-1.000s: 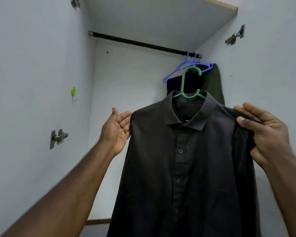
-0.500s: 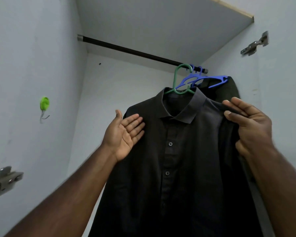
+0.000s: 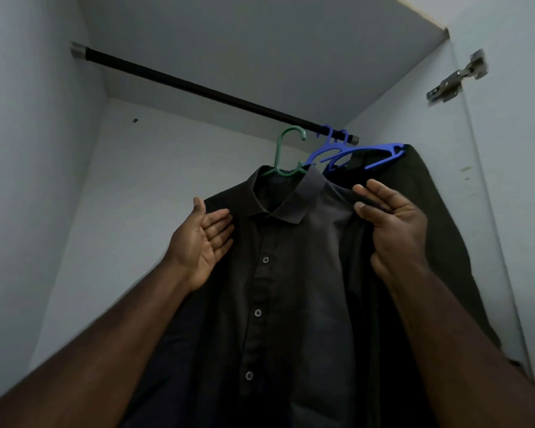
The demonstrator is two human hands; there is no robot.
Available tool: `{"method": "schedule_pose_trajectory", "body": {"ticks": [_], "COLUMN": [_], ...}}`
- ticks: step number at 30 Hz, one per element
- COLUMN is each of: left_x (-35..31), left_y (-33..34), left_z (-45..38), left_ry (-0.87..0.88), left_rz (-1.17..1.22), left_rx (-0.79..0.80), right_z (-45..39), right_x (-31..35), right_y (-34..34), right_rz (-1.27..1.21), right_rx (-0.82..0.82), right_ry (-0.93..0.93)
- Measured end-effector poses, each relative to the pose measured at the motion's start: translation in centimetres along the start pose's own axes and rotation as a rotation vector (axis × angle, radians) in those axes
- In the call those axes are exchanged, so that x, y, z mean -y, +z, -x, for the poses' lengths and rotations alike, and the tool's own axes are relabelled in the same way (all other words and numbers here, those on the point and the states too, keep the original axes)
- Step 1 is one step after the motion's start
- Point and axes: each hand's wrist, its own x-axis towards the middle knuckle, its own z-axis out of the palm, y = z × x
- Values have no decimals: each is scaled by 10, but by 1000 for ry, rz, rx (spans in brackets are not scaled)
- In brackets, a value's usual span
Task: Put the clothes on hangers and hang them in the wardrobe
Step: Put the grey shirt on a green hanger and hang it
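Both hands carry a soft, light dark shirt by its shoulders: left hand flat, right hand pinching; green hanger apparently not yet on the rail.

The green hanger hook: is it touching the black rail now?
Apart. The head view shows the green hanger hook below the black rail, with pale wall visible between them.

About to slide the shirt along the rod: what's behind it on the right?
Behind the shirt, blue hangers hook on the rod, and a dark garment hangs from them. The shirt and right hand cover most of it, so its type is unclear.
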Motion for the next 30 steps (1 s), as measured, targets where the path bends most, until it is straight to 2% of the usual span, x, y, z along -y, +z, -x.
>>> {"method": "schedule_pose_trajectory", "body": {"ticks": [16, 30], "left_x": [53, 63], "left_y": [42, 51], "left_z": [-141, -227], "left_ry": [108, 103], "left_rz": [-245, -218], "left_rx": [-14, 69], "right_z": [-127, -217], "right_x": [-88, -117], "right_y": [3, 47], "right_rz": [61, 99], "right_rx": [-40, -81], "right_ry": [-31, -77]}}
